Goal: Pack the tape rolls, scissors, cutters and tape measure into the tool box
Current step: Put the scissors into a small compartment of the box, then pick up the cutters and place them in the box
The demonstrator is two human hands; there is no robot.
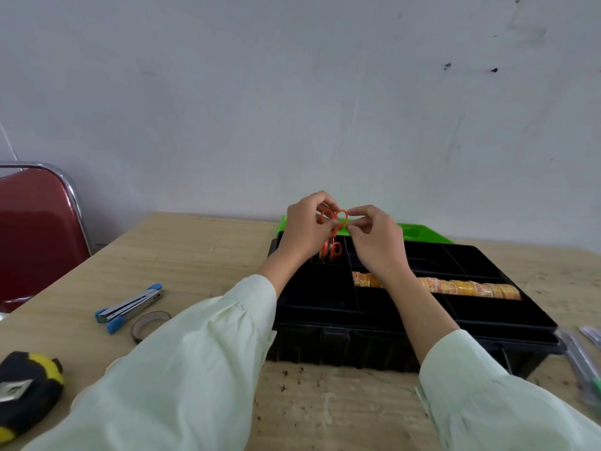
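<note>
The black tool box [406,340] lies open on the wooden table, its green lid [422,231] behind it. Over its back left compartment, my left hand [305,227] and my right hand [374,236] both pinch the orange handles of scissors [336,219]; more orange handles [333,250] show below them in the compartment. A row of orange-yellow tape rolls [461,287] fills a long compartment. On the table at the left lie blue-ended cutters [130,307], a thin tape roll [148,325] and the black-yellow tape measure [26,392].
A red chair with a chrome frame [35,236] stands at the table's left end. Packaged items [582,356] lie at the right edge beside the box. A pale wall rises behind the table.
</note>
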